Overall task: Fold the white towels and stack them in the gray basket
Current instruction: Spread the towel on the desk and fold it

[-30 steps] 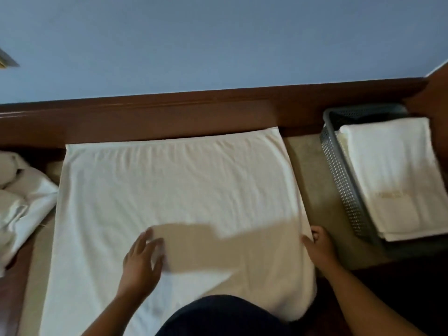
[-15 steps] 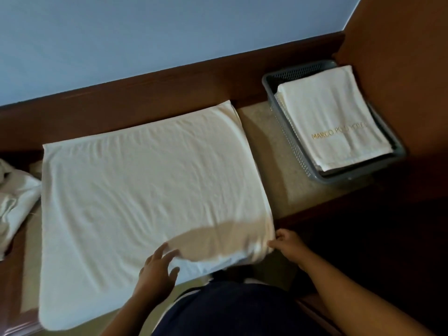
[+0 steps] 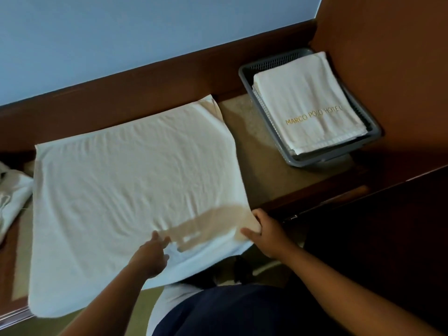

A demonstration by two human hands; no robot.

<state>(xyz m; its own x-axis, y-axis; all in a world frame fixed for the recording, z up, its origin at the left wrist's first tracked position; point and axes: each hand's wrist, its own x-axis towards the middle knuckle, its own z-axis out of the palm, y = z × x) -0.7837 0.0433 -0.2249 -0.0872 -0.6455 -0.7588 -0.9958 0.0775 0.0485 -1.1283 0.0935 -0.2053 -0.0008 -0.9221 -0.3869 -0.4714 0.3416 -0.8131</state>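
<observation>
Towel: the towel (image 3: 126, 180) lies spread flat on the counter (image 3: 261, 161), lightly creased, its near edge hanging off the front.
Left hand: the left hand (image 3: 151, 255) lies palm down on the cloth by the near edge, fingers straight, gripping nothing.
Right hand: the right hand (image 3: 266, 231) pinches the near right corner, thumb on top and fingers curled at the edge.
Basket: the basket (image 3: 315, 162) stands to the right, apart from the towel, with a folded stack (image 3: 308, 100) inside; the top one bears gold lettering.
Pile: a rumpled white pile (image 3: 14, 190) sits at the left edge, probably waiting its turn.
Handling: likely light, soft and limp; it will sag anywhere unsupported and drag, not slide, on the counter.
Where to hold: corners and hems, one in each hand, so the edges travel together; a flat palm can pin the fold line.
Risk: the overhanging edge could pull the cloth forward if let go.
</observation>
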